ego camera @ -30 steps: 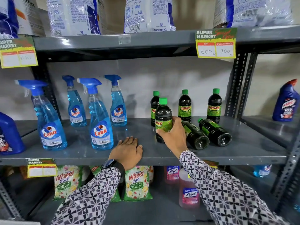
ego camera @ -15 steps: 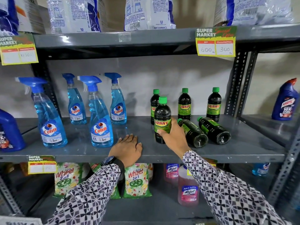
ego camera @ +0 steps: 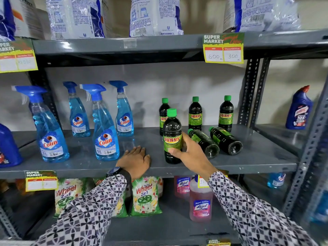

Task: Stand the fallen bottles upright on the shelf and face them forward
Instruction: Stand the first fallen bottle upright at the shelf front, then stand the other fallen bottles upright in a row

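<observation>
A dark Sunny bottle (ego camera: 171,137) with a green cap stands upright near the front of the grey shelf (ego camera: 257,162), its label facing me. My right hand (ego camera: 191,153) grips its lower right side. Two more Sunny bottles lie on their sides just right of it, one (ego camera: 204,142) partly behind my hand and the other (ego camera: 226,140) further right, caps pointing back. Three Sunny bottles (ego camera: 195,114) stand upright along the back. My left hand (ego camera: 135,160) rests flat on the shelf's front edge, holding nothing.
Several blue Colin spray bottles (ego camera: 104,128) stand on the left half of the shelf. A blue toilet-cleaner bottle (ego camera: 300,109) is on the neighbouring shelf to the right. Detergent bags fill the shelf above; Wheel packets and pink Lizol bottles (ego camera: 200,201) sit below.
My right hand has turned the upright bottle so its Sunny label now faces forward. My left hand has stayed on the shelf edge.
</observation>
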Demonstrator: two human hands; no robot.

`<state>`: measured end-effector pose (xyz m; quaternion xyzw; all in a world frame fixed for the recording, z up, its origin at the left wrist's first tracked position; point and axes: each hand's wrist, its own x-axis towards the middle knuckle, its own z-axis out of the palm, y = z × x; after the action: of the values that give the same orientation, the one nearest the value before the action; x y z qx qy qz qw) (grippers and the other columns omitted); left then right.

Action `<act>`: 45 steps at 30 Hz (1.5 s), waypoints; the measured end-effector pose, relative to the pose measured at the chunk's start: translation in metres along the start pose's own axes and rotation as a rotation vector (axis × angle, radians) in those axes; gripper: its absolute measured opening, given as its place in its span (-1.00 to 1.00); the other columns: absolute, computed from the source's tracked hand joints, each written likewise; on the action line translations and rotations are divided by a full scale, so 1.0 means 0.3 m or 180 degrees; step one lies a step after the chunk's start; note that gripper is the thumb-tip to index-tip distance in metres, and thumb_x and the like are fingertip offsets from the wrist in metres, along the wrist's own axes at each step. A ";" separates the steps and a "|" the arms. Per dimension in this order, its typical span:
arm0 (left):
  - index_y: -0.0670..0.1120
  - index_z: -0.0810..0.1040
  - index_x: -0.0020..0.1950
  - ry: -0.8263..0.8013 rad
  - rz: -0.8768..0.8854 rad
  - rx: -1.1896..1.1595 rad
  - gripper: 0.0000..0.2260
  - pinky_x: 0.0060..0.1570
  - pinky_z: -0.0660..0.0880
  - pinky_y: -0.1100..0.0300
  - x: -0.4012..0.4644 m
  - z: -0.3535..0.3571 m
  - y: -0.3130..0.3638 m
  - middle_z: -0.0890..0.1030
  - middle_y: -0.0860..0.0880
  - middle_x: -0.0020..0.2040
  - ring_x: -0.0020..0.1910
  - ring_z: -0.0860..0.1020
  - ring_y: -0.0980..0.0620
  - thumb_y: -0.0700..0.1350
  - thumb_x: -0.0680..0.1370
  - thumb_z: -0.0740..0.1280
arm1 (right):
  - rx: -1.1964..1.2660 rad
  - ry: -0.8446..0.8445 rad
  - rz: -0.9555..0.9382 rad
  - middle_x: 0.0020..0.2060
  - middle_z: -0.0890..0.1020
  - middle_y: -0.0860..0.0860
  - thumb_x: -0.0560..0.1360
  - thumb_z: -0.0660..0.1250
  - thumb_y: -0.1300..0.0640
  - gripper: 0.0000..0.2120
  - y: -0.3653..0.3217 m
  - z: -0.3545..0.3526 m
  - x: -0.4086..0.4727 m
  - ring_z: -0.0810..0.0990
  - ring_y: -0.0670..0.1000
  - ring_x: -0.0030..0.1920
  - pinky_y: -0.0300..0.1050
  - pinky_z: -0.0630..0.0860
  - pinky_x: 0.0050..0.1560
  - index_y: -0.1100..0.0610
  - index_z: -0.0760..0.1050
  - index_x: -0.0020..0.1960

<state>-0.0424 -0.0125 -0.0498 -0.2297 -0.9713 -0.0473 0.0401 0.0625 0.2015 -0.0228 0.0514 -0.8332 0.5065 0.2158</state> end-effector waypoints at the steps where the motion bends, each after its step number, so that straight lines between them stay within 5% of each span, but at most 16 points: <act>1: -0.15 0.23 0.63 -0.0101 0.0030 0.0069 -0.30 0.62 0.07 -0.18 0.007 -0.010 0.000 0.20 -0.19 0.68 0.68 0.14 -0.15 0.14 0.57 -0.19 | -0.0002 0.0048 -0.0100 0.19 0.66 -0.27 0.57 0.54 0.12 -0.48 -0.011 -0.020 -0.007 0.58 -0.38 0.21 -0.30 0.50 0.33 -0.13 0.46 0.45; 4: -0.20 0.23 0.62 -0.0192 0.0034 -0.0096 -0.23 0.62 0.08 -0.23 0.044 -0.029 0.032 0.21 -0.23 0.67 0.67 0.15 -0.21 0.12 0.47 -0.15 | -0.0469 0.0923 -0.0376 0.15 0.70 -0.15 0.61 0.48 0.03 -0.58 -0.037 -0.106 0.000 0.65 -0.26 0.11 -0.23 0.58 0.23 0.08 0.58 0.44; 7: -0.19 0.19 0.64 -0.0222 0.0044 -0.0042 -0.37 0.62 -0.02 -0.27 0.061 -0.017 0.098 0.11 -0.22 0.70 0.69 0.07 -0.20 0.11 0.65 -0.10 | -0.1571 0.1563 -0.0342 0.05 0.76 0.04 0.63 0.41 0.09 -0.78 -0.037 -0.206 0.057 0.72 -0.02 0.00 -0.12 0.64 0.05 0.16 0.69 0.21; 11: -0.21 0.24 0.60 -0.0056 0.0005 0.0073 -0.37 0.56 0.05 -0.35 0.060 0.013 0.111 0.18 -0.26 0.66 0.67 0.13 -0.24 0.10 0.65 -0.17 | -0.2346 0.0470 0.0889 -0.22 0.61 0.04 0.57 0.43 -0.19 -0.60 -0.042 -0.294 0.149 0.67 0.14 -0.10 -0.08 0.45 -0.23 0.14 0.49 -0.15; 13: -0.19 0.25 0.60 -0.0025 0.0017 0.0021 -0.33 0.57 0.05 -0.32 0.059 0.020 0.106 0.19 -0.24 0.67 0.67 0.15 -0.20 0.12 0.62 -0.20 | -0.2379 -0.0158 0.1324 -0.08 0.66 0.07 0.53 0.47 -0.26 -0.54 -0.059 -0.300 0.163 0.66 0.15 -0.02 -0.05 0.53 -0.09 0.15 0.51 -0.01; 16: -0.18 0.22 0.61 0.0082 0.0023 -0.0075 -0.42 0.59 0.03 -0.24 0.059 0.018 0.112 0.19 -0.20 0.68 0.68 0.16 -0.15 0.11 0.69 -0.10 | -0.2173 -0.0542 0.1695 0.31 0.61 0.15 0.49 0.57 -0.15 -0.33 -0.075 -0.285 0.170 0.61 0.25 0.31 0.14 0.61 0.27 0.17 0.46 0.45; 18: -0.17 0.20 0.62 0.0102 0.0078 -0.0064 -0.43 0.61 0.03 -0.23 0.059 0.023 0.110 0.19 -0.19 0.68 0.68 0.15 -0.14 0.10 0.70 -0.09 | -0.1977 -0.0425 0.1728 0.14 0.63 0.13 0.45 0.61 -0.09 -0.35 -0.055 -0.280 0.179 0.64 0.25 0.28 0.16 0.63 0.30 0.18 0.51 0.41; 20: -0.17 0.19 0.63 0.0098 0.0094 -0.0081 -0.42 0.63 0.02 -0.23 0.060 0.026 0.103 0.19 -0.18 0.69 0.69 0.13 -0.14 0.11 0.69 -0.09 | -0.1757 -0.0263 0.1733 0.01 0.63 0.08 0.39 0.64 -0.10 -0.51 -0.032 -0.285 0.187 0.69 0.23 0.18 0.16 0.67 0.25 0.13 0.56 0.15; 26: -0.17 0.15 0.65 0.0094 0.0095 -0.0108 -0.40 0.64 0.00 -0.20 0.053 0.016 0.109 0.16 -0.18 0.69 0.69 0.11 -0.13 0.12 0.69 -0.10 | -0.0534 0.0795 0.1366 -0.11 0.77 0.10 0.19 0.64 -0.23 -0.39 0.003 -0.311 0.195 0.76 0.11 -0.14 -0.05 0.65 -0.18 0.18 0.63 0.02; 32: -0.16 0.13 0.67 0.0080 0.0045 -0.0181 -0.41 0.65 -0.02 -0.15 0.045 0.007 0.120 0.13 -0.16 0.70 0.70 0.09 -0.11 0.12 0.70 -0.09 | -0.0044 0.1163 0.0861 0.06 0.63 0.02 0.33 0.72 0.10 -0.29 0.039 -0.243 0.142 0.64 -0.04 -0.01 -0.07 0.59 -0.02 0.14 0.33 0.26; 39: -0.14 0.12 0.67 0.0066 0.0017 -0.0234 -0.41 0.65 -0.04 -0.13 0.049 0.007 0.120 0.11 -0.15 0.71 0.70 0.08 -0.10 0.12 0.70 -0.08 | -0.0374 0.1439 0.0610 0.03 0.63 -0.06 0.29 0.76 -0.01 -0.25 0.119 -0.172 0.103 0.67 0.05 0.05 0.07 0.62 0.14 0.04 0.31 0.21; 42: -0.14 0.12 0.67 0.0051 0.0023 -0.0219 -0.42 0.65 -0.04 -0.12 0.048 0.007 0.122 0.11 -0.15 0.71 0.70 0.08 -0.10 0.12 0.70 -0.08 | -0.0403 0.1396 0.0518 0.18 0.63 -0.01 0.31 0.72 -0.07 -0.19 0.137 -0.157 0.090 0.66 0.04 0.15 0.08 0.60 0.23 0.01 0.30 0.36; 45: -0.13 0.10 0.68 0.0025 0.0012 -0.0251 -0.42 0.66 -0.06 -0.11 0.051 0.008 0.122 0.09 -0.14 0.72 0.70 0.06 -0.10 0.12 0.70 -0.09 | -0.0226 0.1300 0.0361 0.24 0.64 -0.05 0.43 0.63 0.07 -0.28 0.149 -0.166 0.087 0.65 -0.04 0.21 0.05 0.57 0.34 -0.07 0.34 0.47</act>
<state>-0.0398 0.0272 -0.0480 -0.2327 -0.9681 -0.0864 0.0349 0.0407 0.2695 -0.0291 -0.1069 -0.7911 0.4880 0.3530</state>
